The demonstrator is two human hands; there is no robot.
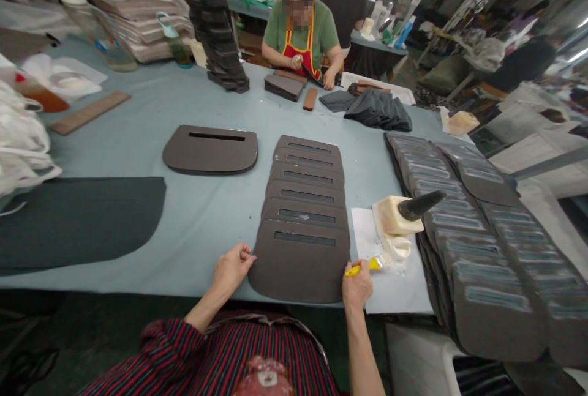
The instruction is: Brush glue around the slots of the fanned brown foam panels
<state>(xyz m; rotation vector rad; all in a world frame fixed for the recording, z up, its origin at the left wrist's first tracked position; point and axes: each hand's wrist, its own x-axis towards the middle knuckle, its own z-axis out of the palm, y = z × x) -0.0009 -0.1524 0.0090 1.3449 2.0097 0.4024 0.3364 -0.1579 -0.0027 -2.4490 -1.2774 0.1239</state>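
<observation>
My right hand (357,286) is closed around the yellow handle of a brush (362,268). Its bristles point right, over white paste on a paper sheet, and the knuckles are by the right edge of the front panel. My left hand (232,267) has its fingers pinched together at that panel's left edge; whether anything is between them is hidden. The dark brown panel (298,267) has rounded lower corners and a narrow slot near its top. Behind it, several matching slotted panels (305,191) overlap in a row running away from me.
Right of the brush stands a cream glue container (392,218) with a black spout. Glue-streaked panels (491,316) overlap along the table's right side. A slotted panel (210,154) and a dark sheet (82,221) lie left. Across the table (206,218) a co-worker (301,22) handles a dark piece.
</observation>
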